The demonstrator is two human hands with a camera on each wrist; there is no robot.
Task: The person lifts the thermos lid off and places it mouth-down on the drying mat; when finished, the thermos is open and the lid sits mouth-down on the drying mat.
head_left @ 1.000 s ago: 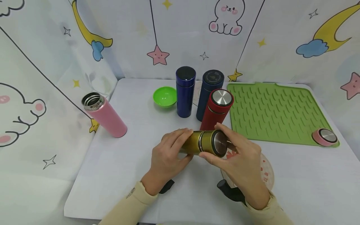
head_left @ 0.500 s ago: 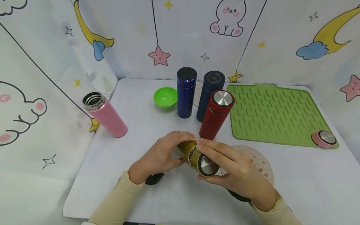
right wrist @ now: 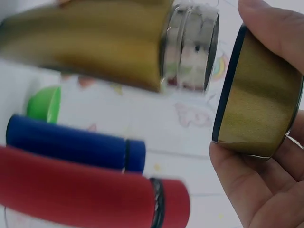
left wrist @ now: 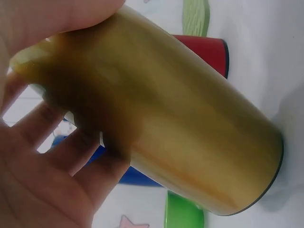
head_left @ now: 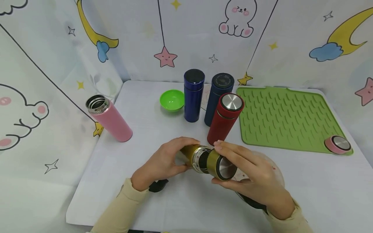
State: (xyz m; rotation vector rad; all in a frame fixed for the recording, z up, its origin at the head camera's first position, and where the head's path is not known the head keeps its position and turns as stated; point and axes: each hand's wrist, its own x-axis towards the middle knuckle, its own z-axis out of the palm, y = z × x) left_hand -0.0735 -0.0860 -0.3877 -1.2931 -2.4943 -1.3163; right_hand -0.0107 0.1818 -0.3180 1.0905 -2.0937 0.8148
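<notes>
My left hand grips the body of a gold thermos flask, which leans with its mouth toward the right hand. Its bare silver neck shows in the right wrist view. Between thumb and fingers my right hand holds the gold lid, brushed metal on top. A gap separates lid and neck in the right wrist view. Just behind the gold flask stands a red thermos flask with its lid on. At the left, a pink thermos flask stands open; its pink lid lies far right.
Two lidded flasks, one shiny blue and one dark blue, stand behind the red one. A green bowl sits to their left. The green ridged mat covers the back right. A round patterned mat lies partly under my right hand.
The gold flask has tipped from nearly level to a slant toward me. Its lid, on the flask before, is now off in the right hand, exposing the silver neck.
</notes>
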